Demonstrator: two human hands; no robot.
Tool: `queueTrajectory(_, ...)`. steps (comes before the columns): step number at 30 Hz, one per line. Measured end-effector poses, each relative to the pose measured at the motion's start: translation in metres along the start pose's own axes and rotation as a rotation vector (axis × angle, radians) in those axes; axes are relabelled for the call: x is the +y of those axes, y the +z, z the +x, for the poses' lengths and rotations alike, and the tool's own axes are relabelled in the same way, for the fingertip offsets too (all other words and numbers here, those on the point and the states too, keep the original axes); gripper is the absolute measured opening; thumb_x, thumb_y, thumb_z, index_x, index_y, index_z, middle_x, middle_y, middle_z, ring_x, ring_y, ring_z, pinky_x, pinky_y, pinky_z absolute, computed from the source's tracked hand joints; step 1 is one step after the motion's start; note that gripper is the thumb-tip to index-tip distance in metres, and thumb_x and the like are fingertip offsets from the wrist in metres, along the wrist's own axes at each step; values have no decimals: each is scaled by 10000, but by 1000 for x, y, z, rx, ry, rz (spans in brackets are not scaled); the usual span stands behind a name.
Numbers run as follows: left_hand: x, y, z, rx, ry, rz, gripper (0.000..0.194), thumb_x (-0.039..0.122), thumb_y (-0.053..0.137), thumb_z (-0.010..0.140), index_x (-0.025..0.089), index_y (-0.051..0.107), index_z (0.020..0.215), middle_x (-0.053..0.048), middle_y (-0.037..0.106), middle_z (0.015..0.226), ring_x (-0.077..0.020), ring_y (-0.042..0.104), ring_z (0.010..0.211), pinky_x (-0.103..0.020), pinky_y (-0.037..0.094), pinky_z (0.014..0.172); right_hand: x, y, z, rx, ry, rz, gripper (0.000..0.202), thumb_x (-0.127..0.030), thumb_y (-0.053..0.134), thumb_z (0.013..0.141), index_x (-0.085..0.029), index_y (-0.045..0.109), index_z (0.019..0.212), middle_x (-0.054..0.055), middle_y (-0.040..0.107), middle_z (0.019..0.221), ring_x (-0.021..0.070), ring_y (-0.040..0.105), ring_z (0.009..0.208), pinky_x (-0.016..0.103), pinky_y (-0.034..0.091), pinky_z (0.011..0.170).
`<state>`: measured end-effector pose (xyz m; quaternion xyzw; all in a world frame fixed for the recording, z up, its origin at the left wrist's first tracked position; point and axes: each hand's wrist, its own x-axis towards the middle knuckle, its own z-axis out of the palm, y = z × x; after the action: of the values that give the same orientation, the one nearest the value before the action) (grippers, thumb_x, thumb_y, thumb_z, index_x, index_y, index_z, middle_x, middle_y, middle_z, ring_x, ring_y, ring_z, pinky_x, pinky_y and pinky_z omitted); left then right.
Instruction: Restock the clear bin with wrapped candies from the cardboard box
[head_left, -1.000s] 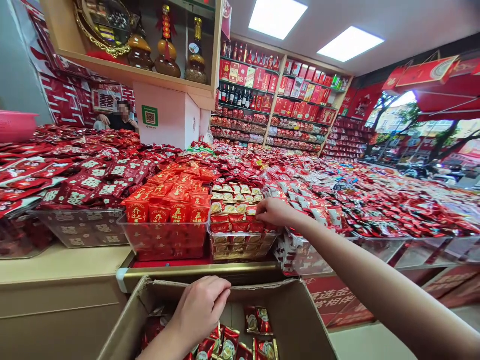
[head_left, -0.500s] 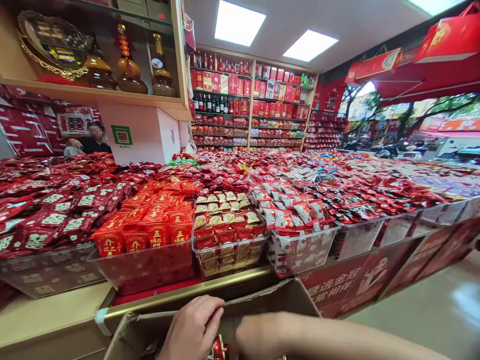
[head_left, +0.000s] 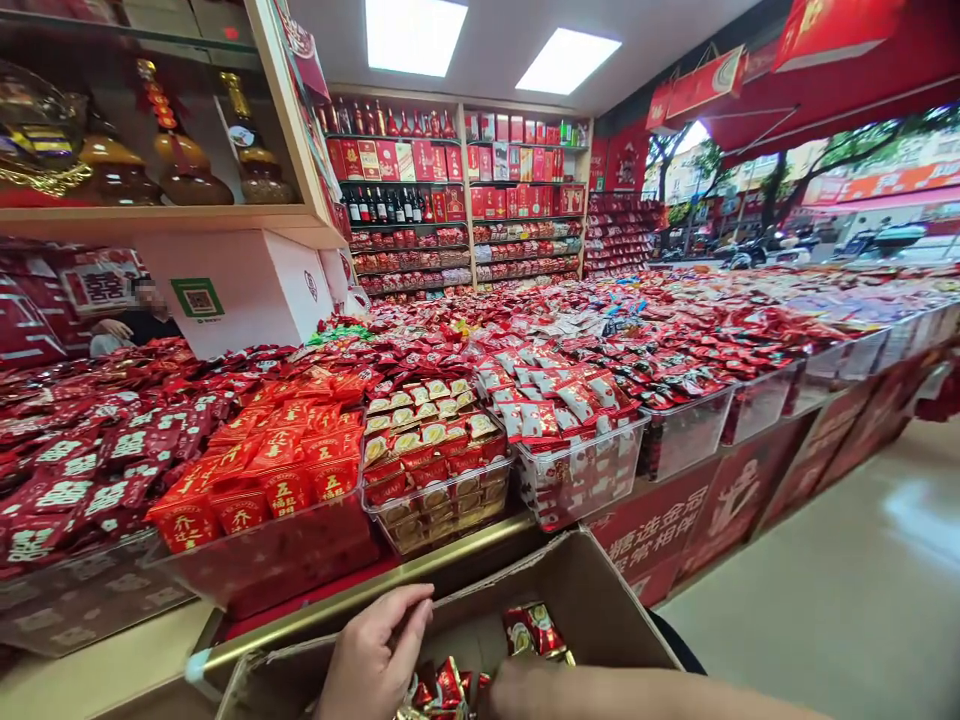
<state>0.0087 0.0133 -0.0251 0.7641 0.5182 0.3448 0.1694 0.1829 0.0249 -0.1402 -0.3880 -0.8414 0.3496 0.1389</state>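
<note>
My left hand (head_left: 377, 652) is over the cardboard box (head_left: 600, 590), its thumb and forefinger pressed together near the far rim. Whether anything is pinched there cannot be made out. My right hand (head_left: 529, 688) reaches down into the box from the right, blurred, with its fingers hidden. Beside it lie small red and gold wrapped sweets (head_left: 450, 685) in a loose pile. A few more of these wrapped sweets (head_left: 536, 630) rest against the far side inside the box. Beyond the box, a clear bin (head_left: 450, 495) holds neatly stacked red and gold packets of similar look.
Clear bins of orange-red packets (head_left: 262, 490), dark red packets (head_left: 97, 470) and white-and-red packets (head_left: 555, 410) line the counter. A gold edge strip (head_left: 300, 605) runs behind the box. A person (head_left: 142, 315) sits at the far left. Tiled floor (head_left: 810, 560) lies to the right.
The view has turned to the right, showing more of the box's inside and its sweets. My right hand has moved lower in the box. My left hand stays near the rim.
</note>
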Motion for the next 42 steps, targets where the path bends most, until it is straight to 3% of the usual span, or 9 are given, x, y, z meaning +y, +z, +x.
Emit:
queueTrajectory(4, 12, -6, 2, -25, -205, -307, 287, 375, 466, 788, 194, 580, 979, -53, 690, 878, -172, 643, 696, -249, 518, 610, -49, -63, -12, 104, 20, 169, 382, -412, 690, 496, -190, 622, 799, -18, 573, 594, 103, 464, 507, 197, 334, 448)
queueTrajectory(8, 27, -6, 8, -132, -156, -319, 241, 340, 508, 770, 193, 641, 907, -32, 692, 842, -185, 622, 767, -256, 488, 684, -75, -94, -11, 248, -21, 556, 391, -440, 669, 552, -153, 604, 809, -20, 567, 632, 87, 466, 551, 197, 361, 506)
queueTrajectory(15, 30, 7, 3, 7, -200, -201, 242, 341, 466, 791, 188, 654, 794, 10, 640, 647, -151, 561, 605, -223, 445, 572, -64, -71, -3, 362, 37, 1051, 289, -399, 643, 611, -115, 599, 643, -22, 557, 564, 64, 466, 514, 216, 383, 551)
queueTrajectory(20, 27, 9, 1, 88, -273, -136, 246, 390, 451, 791, 202, 603, 748, 38, 549, 519, -123, 512, 445, -202, 408, 442, -63, -62, -5, 249, 94, 1331, 337, -377, 685, 570, -128, 517, 722, 19, 617, 624, 117, 569, 530, 235, 429, 481)
queueTrajectory(25, 32, 8, 0, 143, -340, -155, 298, 450, 419, 787, 202, 579, 747, 78, 419, 364, -108, 431, 343, -198, 356, 384, -63, -60, -6, 305, 55, 1303, 329, -379, 675, 584, -137, 459, 639, 35, 633, 593, 112, 569, 480, 220, 422, 455)
queueTrajectory(29, 39, 4, 1, -15, -580, -575, 484, 550, 304, 788, 167, 580, 892, 40, 531, 418, -90, 459, 331, -165, 295, 335, -62, -64, -9, 471, 3, 1040, 230, -341, 638, 636, -144, 525, 603, -6, 583, 543, 89, 530, 505, 222, 416, 510)
queueTrajectory(32, 41, 2, 3, -120, -685, -866, 418, 504, 388, 784, 171, 562, 966, 31, 587, 506, -64, 487, 366, -131, 261, 333, -64, -69, -11, 533, -1, 905, 152, -304, 628, 644, -155, 619, 672, 9, 599, 643, 94, 521, 574, 237, 430, 577)
queueTrajectory(38, 41, 11, 4, -6, -502, -781, 277, 337, 638, 668, 170, 598, 884, 8, 665, 707, -134, 603, 640, -199, 473, 563, -74, -78, -17, 392, 132, 1578, 332, -342, 572, 700, -155, 547, 973, 55, 611, 817, 130, 575, 663, 280, 479, 564)
queueTrajectory(42, 40, 11, -3, -54, -378, -712, 306, 381, 586, 703, 207, 581, 956, -25, 682, 866, -208, 626, 791, -291, 512, 690, -79, -95, -22, 311, 56, 1323, 282, -318, 659, 635, -108, 575, 803, 25, 602, 675, 85, 543, 540, 224, 461, 509)
